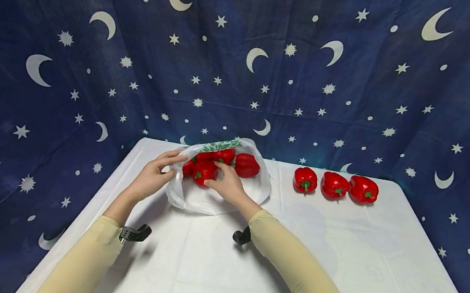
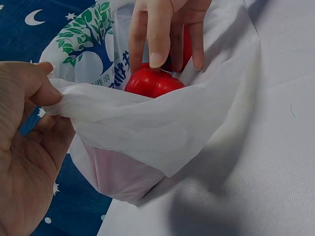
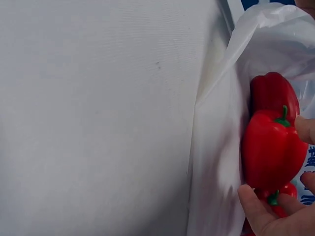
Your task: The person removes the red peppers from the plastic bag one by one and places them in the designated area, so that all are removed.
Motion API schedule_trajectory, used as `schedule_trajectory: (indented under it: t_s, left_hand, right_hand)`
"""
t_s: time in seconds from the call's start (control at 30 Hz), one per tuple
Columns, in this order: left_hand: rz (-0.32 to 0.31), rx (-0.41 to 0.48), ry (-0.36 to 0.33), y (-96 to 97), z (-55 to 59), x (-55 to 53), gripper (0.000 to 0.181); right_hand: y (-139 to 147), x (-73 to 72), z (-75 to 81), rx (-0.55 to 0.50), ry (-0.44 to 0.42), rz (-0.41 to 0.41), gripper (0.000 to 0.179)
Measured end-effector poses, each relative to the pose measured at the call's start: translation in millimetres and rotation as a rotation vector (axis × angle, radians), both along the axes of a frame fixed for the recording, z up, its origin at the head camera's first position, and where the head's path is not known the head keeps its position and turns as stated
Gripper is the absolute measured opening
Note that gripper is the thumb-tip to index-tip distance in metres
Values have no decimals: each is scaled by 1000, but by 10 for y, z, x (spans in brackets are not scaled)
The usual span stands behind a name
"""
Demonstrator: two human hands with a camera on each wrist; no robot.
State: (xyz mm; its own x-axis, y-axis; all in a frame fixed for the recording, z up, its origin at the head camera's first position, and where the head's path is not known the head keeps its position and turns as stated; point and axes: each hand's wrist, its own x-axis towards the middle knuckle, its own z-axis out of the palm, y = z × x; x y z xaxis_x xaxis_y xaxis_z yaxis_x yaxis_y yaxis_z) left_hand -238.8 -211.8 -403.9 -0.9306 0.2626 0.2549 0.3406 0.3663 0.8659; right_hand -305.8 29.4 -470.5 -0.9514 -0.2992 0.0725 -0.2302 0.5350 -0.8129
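Note:
A white plastic bag (image 1: 199,207) with a green leaf print lies open on the table, several red bell peppers inside. My left hand (image 1: 153,176) pinches the left side of its rim between thumb and fingers, lifting a fold of plastic in the left wrist view. Inside the mouth is my right hand (image 1: 229,184), fingers fairly straight and spread. Its thumb and index fingertips are right at the edges of a red bell pepper (image 3: 271,152) with a green stem. Another red bell pepper (image 1: 247,166) lies at the bag's right side.
Three more red bell peppers stand in a row to the right of the bag: one (image 1: 305,180), a middle one (image 1: 335,186) and an end one (image 1: 363,190). A white cloth (image 1: 212,269) covers the table. Behind hangs a blue curtain (image 1: 241,94) with moons and stars.

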Motion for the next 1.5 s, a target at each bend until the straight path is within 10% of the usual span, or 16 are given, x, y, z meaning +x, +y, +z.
schedule_trajectory:
  t_s: [0.5,1.2,1.5]
  left_hand:
    - [9,-3,-22,0,8,12,43]
    - [8,-1,-38,10,19,25,42]
    - [9,-9,-36,22,12,24,43]
  right_hand:
    - [-196,-51,-39,104,51,-113,64]
    - [80,-99,-27,114,70,165,59]
    - [-48,-30,-36,40,26,93,65]
